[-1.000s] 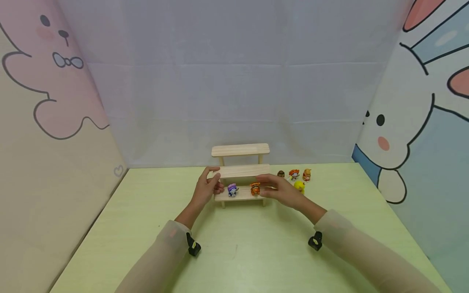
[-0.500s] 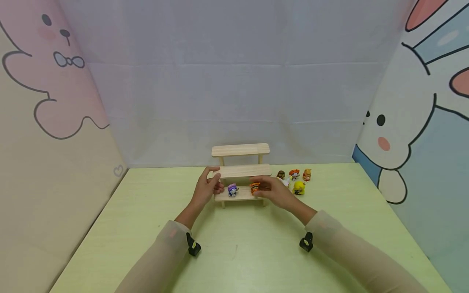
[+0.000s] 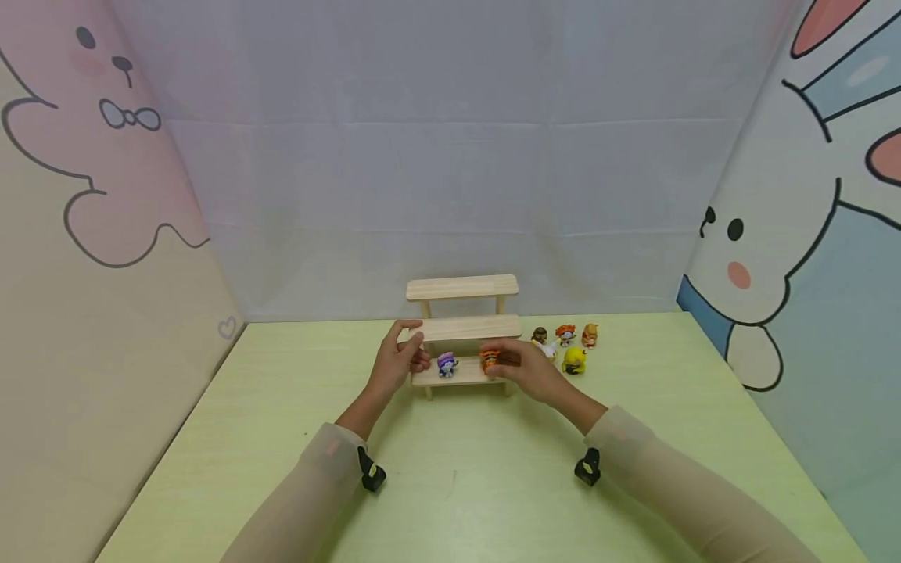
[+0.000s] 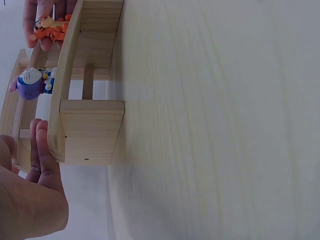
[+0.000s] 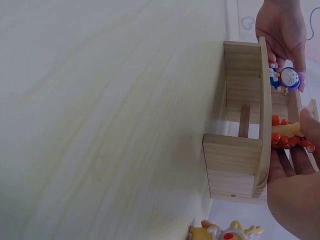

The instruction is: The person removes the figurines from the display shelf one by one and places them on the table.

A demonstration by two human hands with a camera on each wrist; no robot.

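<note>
A three-tier wooden display stand [image 3: 461,328] stands on the table near the back wall. My left hand [image 3: 394,363] grips its left end, thumb and index finger at the middle tier and other fingers beside the bottom tier. On the bottom tier sits a purple-hatted cat figurine [image 3: 446,364], just right of that hand. Farther right on the same tier is an orange tiger figurine [image 5: 286,132], upright, pinched between the thumb and fingers of my right hand [image 3: 531,371]. In the left wrist view, the tiger figurine [image 4: 51,30] shows in front of the right fingers.
Right of the stand, several small figurines are grouped on the table: a brown one [image 3: 539,335], a red-haired one [image 3: 565,335], an orange-yellow one [image 3: 589,336], a yellow one [image 3: 574,360] and a white one partly behind my right hand. A cloth wall [image 3: 450,156] rises behind.
My right hand has moved slightly left and its fingers have come round the tiger figurine. The white figurine is now partly uncovered. My left hand and the stand have not visibly moved.
</note>
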